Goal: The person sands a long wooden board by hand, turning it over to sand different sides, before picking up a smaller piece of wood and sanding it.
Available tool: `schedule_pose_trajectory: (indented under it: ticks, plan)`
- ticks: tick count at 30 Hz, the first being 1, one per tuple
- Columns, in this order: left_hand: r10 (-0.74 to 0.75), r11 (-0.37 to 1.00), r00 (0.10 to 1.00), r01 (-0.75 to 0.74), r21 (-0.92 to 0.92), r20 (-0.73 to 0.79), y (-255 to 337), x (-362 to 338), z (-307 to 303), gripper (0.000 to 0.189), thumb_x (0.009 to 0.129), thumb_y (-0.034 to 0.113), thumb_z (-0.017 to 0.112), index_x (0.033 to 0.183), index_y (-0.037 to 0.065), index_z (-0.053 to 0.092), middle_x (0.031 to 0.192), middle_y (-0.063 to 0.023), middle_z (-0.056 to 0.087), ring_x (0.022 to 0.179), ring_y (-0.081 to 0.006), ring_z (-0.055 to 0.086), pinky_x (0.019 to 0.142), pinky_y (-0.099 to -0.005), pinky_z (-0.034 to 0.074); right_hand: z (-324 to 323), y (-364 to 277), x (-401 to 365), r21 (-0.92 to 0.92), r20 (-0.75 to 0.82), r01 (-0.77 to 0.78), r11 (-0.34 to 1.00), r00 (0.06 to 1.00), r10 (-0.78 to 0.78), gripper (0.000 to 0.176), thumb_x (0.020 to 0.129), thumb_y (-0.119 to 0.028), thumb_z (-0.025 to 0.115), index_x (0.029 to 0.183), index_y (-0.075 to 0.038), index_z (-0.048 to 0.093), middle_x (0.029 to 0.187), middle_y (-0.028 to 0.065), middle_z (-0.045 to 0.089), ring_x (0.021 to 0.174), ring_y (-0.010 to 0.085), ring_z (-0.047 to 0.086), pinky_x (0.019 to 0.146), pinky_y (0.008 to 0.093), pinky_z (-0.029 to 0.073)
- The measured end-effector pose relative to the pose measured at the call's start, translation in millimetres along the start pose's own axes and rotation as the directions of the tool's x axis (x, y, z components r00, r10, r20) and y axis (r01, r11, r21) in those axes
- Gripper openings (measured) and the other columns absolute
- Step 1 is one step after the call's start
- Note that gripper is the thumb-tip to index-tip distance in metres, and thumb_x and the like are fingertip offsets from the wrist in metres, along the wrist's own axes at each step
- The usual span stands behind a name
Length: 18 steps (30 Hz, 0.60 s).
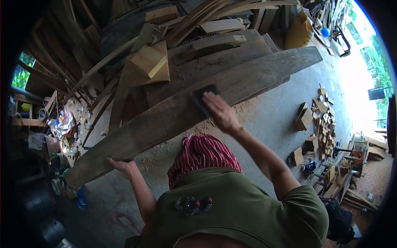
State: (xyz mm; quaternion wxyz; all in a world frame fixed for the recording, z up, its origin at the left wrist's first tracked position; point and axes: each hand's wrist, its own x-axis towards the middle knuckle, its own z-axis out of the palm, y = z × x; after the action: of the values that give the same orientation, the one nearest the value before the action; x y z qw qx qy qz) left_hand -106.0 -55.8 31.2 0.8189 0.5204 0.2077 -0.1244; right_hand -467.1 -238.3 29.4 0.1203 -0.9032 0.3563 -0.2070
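A long, curved wooden board (165, 113) slants across the view, wide in the middle and narrowing toward its upper right end. My right hand (221, 111) presses a dark, flat rectangular pad (201, 98), which looks like sandpaper, against the board's upper face near its middle. The pad's underside is hidden. My left hand (122, 165) holds the board's near edge toward its lower left end, thumb at the top and the other fingers mostly hidden below.
Beneath the board is a worktop (244, 51) with a square wood block (149, 61) and planks. Curved strips (103, 62) lean at the left. Wood offcuts (324, 120) litter the floor at the right; a yellow sack (298, 32) stands behind. Shavings (149, 163) lie below the board.
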Motion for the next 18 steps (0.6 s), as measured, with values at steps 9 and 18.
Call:
schedule_pose_trajectory:
  ticks: [9, 18]
  plan:
    - [0.904, 0.18, 0.428, -0.367, 0.913, -0.007, -15, 60, -36, 0.077, 0.089, 0.042, 0.069, 0.145, 0.0, 0.037, 0.143, -0.0244, 0.043, 0.131, -0.042, 0.044, 0.107, -0.0564, 0.036, -20, 161, -1, -0.206, -0.429, -0.434, 0.877, 0.846, 0.318, 0.054, 0.085, -0.001, 0.049, 0.139, 0.0, 0.047, 0.146, 0.0198, 0.046, 0.138, 0.0342, 0.041, 0.117, 0.0445, 0.03]
    - [0.043, -0.145, -0.03, -0.989, -0.023, 0.999, -81, -113, 98, 0.044, 0.098, 0.03, 0.056, 0.139, 0.014, 0.053, 0.148, -0.0154, 0.043, 0.137, -0.0354, 0.039, 0.112, -0.0512, 0.029, -33, 124, -1, -0.097, -0.145, -0.139, 0.986, 0.982, 0.124, 0.059, 0.084, 0.002, 0.051, 0.143, -0.007, 0.047, 0.151, 0.013, 0.043, 0.14, 0.028, 0.04, 0.118, 0.0416, 0.031]
